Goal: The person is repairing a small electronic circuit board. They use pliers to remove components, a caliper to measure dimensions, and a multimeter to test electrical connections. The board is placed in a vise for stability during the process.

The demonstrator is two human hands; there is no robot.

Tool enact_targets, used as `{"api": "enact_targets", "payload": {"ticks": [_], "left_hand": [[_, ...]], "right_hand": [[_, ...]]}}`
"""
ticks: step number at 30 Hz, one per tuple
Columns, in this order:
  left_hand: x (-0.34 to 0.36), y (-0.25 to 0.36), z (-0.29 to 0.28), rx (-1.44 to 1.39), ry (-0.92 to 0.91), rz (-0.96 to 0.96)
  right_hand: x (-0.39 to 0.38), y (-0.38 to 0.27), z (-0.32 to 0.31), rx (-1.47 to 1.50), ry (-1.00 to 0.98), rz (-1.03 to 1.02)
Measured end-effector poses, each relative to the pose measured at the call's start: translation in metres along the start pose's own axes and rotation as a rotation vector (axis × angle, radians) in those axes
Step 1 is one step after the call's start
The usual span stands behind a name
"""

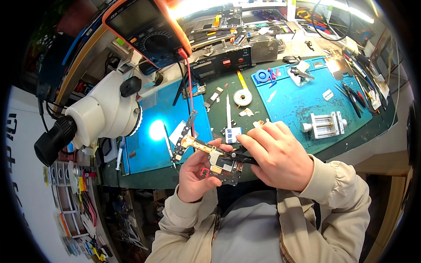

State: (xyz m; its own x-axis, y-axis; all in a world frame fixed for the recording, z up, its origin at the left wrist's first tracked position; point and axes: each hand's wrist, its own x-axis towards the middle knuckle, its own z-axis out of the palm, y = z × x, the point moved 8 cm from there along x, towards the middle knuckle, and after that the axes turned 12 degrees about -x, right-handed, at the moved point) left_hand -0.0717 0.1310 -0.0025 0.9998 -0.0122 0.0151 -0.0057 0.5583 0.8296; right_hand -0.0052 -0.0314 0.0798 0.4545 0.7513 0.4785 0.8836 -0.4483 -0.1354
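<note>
L hand's grip (197,175) pinches the dark board assy (226,164) by its edges, w/ the board just left of the R hand's grip (280,158), which is closed on a black tool (246,158) – tip contact unclear. Prob. best: brace L grip, keep tool low, light pressure. Print shows on the white-and-blue label (233,135) just beyond the grips, also the orange-edged multimeter (149,33) farther up-left.

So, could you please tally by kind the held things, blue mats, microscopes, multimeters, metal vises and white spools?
Held things: 2 (electronic part in left hand, black tool in right hand)
Blue mats: 2
Microscope: 1
Multimeter: 1
Metal vise: 1
White spool: 1
Total: 8
</note>
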Motion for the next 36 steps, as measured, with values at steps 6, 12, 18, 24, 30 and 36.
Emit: {"api": "enact_targets", "payload": {"ticks": [6, 12, 18, 24, 30, 36], "left_hand": [[0.001, 0.002, 0.003, 0.01, -0.036, 0.011], [0.001, 0.004, 0.008, -0.022, -0.071, 0.018], [-0.001, 0.003, 0.007, 0.012, -0.012, -0.026], [0.0, 0.001, 0.011, 0.01, 0.033, -0.055], [0.002, -0.001, 0.009, 0.037, 0.039, -0.043], [0.003, -0.002, 0.006, 0.042, 0.04, -0.042]], "right_hand": [[-0.006, -0.003, 0.003, -0.041, 0.025, -0.008], [-0.009, -0.003, 0.005, -0.074, 0.007, -0.025], [-0.008, -0.001, 0.005, -0.101, 0.021, -0.022], [-0.009, -0.001, 0.006, -0.173, 0.053, -0.02], [-0.009, 0.002, 0.011, -0.214, 0.043, -0.016], [-0.005, 0.002, 0.01, -0.183, 0.06, -0.001]]}}
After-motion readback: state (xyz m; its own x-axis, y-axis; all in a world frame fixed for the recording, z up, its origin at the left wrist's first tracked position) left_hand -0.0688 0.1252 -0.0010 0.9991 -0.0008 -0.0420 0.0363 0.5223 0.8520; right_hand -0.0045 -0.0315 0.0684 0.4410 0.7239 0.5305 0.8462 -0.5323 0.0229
